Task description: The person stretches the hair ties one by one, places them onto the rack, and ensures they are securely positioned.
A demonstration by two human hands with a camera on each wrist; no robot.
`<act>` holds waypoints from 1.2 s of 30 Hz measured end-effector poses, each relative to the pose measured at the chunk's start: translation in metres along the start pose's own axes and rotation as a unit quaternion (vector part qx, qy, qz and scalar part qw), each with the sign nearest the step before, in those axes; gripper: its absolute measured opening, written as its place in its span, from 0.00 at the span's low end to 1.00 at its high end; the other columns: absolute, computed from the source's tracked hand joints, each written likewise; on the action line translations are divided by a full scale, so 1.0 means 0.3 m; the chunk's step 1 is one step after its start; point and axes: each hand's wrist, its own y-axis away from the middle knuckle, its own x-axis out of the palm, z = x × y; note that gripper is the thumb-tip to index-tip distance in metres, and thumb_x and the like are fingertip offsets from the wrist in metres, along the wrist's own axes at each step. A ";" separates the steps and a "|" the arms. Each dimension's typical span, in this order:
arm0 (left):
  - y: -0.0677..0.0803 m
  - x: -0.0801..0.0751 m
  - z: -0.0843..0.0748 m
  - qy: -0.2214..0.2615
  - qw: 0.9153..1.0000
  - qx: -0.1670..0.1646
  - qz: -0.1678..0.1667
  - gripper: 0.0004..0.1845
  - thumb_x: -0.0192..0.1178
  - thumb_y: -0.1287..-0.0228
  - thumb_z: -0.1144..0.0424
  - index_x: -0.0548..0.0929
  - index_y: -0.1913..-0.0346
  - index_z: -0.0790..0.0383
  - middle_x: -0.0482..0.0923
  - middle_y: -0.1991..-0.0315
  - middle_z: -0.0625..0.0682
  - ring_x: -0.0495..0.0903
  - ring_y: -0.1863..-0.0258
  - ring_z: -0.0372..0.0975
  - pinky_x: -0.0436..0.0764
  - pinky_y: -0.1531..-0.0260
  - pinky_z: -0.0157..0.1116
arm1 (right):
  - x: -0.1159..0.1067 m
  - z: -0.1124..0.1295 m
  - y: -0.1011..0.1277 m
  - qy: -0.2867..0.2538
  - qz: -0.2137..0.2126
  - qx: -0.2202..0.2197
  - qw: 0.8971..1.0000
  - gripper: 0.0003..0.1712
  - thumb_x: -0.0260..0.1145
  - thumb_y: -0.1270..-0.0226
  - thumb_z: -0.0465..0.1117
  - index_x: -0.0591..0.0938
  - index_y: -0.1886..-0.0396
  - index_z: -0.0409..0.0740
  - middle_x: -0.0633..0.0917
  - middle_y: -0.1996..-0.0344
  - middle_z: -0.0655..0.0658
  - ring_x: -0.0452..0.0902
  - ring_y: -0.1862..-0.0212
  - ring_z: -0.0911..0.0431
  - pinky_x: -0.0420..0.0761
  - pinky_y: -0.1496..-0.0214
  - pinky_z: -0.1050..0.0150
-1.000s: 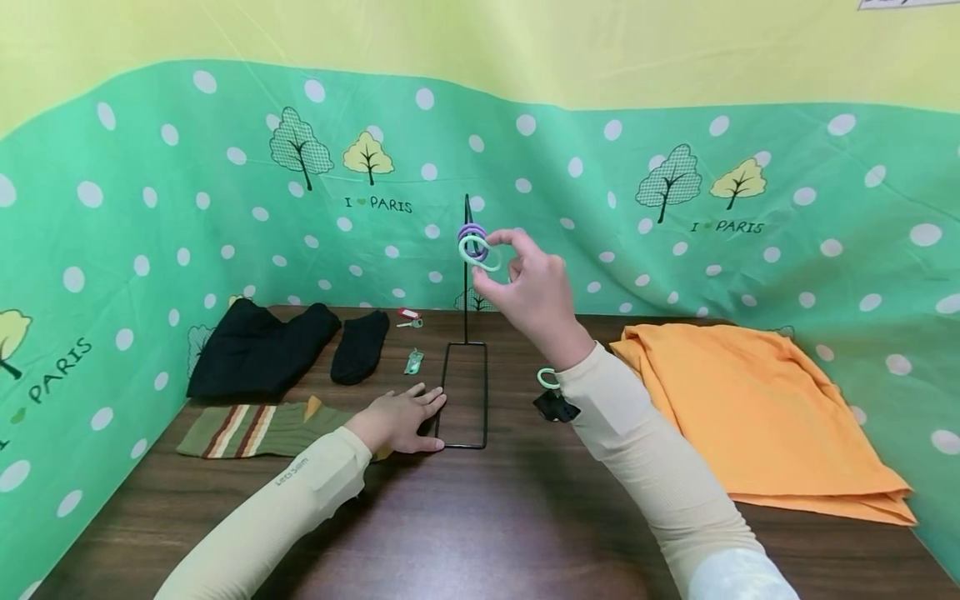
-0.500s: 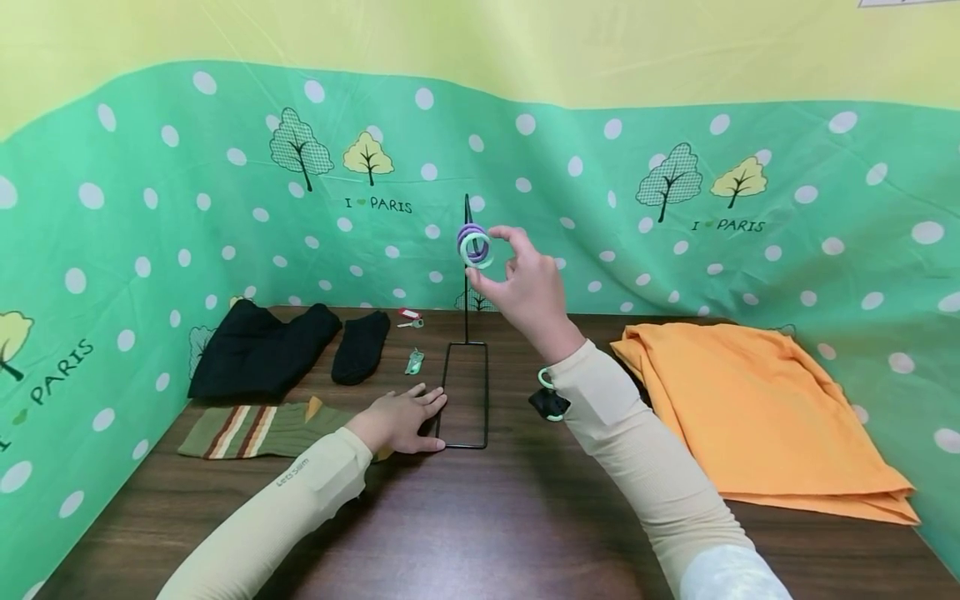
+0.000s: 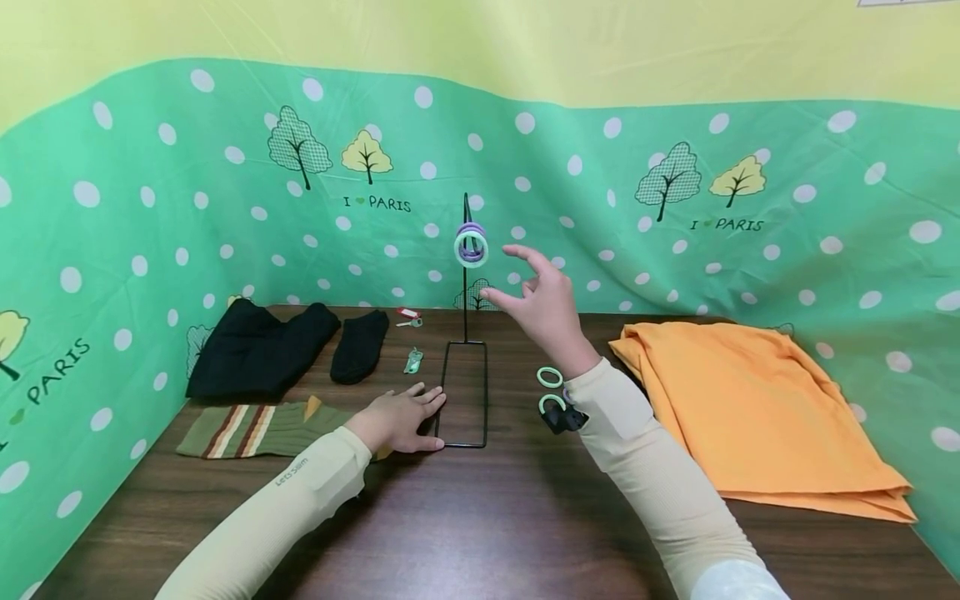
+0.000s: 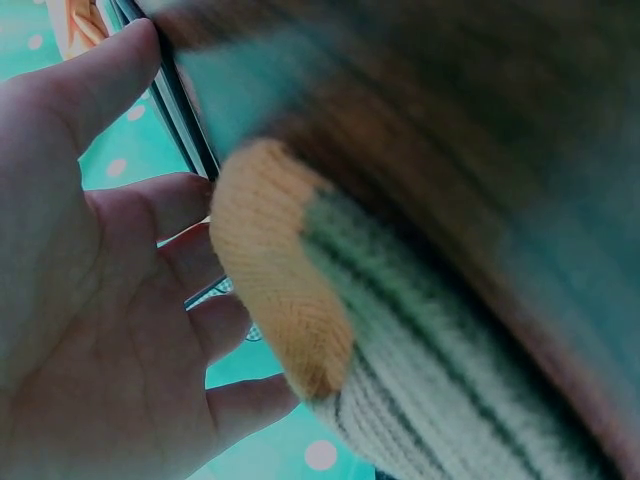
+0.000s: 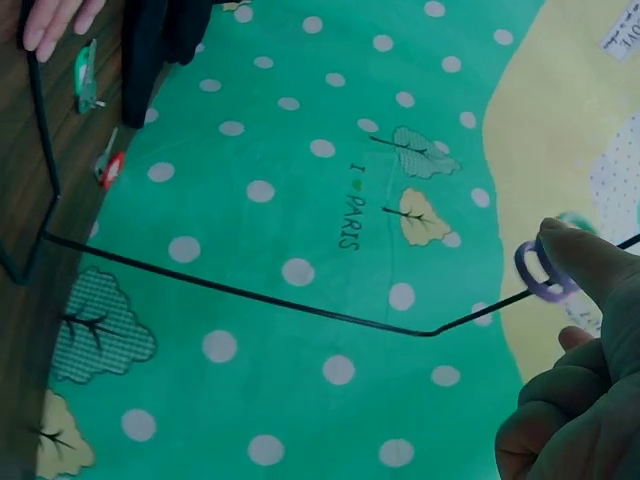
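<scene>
Observed black wire stand (image 3: 465, 310) touched at base by spread-fingered left hand (image 3: 397, 421), with mint-green ring (image 3: 471, 263) and purple rings (image 3: 471, 226) hung on it just beside released right hand (image 3: 546, 307).

Wrist pics dim, L blurry — table (image 3: 502, 529) glare
</scene>
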 end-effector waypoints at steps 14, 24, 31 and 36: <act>0.011 -0.009 -0.007 0.007 1.000 0.003 -0.001 0.42 0.49 0.40 0.35 0.52 0.27 0.50 0.46 0.26 0.44 0.44 0.26 0.45 0.56 0.35 0.56 | -0.006 -0.152 0.033 -0.048 0.049 0.099 0.993 0.32 0.75 0.52 0.47 0.77 0.44 0.52 0.60 0.88 0.59 0.49 0.90 0.63 0.57 0.87 0.68; 0.013 -0.012 -0.008 0.001 1.000 0.002 0.004 0.42 0.49 0.39 0.35 0.52 0.27 0.50 0.45 0.26 0.43 0.44 0.26 0.44 0.55 0.35 0.56 | -0.014 -0.274 0.061 -0.032 0.082 0.167 0.982 0.31 0.73 0.49 0.47 0.76 0.43 0.52 0.74 0.74 0.55 0.51 0.89 0.62 0.61 0.85 0.68; 0.013 -0.012 -0.007 0.002 1.000 0.005 0.002 0.42 0.49 0.39 0.35 0.52 0.27 0.50 0.46 0.26 0.44 0.44 0.26 0.45 0.57 0.35 0.56 | -0.020 -0.342 0.085 -0.018 0.109 0.197 0.974 0.31 0.72 0.48 0.47 0.76 0.43 0.50 0.64 0.91 0.60 0.53 0.90 0.63 0.63 0.83 0.67; 0.012 -0.013 -0.009 0.005 1.000 0.006 0.000 0.42 0.49 0.39 0.35 0.53 0.27 0.50 0.46 0.26 0.44 0.44 0.26 0.45 0.57 0.35 0.56 | -0.021 -0.378 0.098 -0.009 0.130 0.220 0.967 0.31 0.72 0.47 0.48 0.75 0.42 0.50 0.62 0.95 0.57 0.56 0.89 0.62 0.64 0.82 0.66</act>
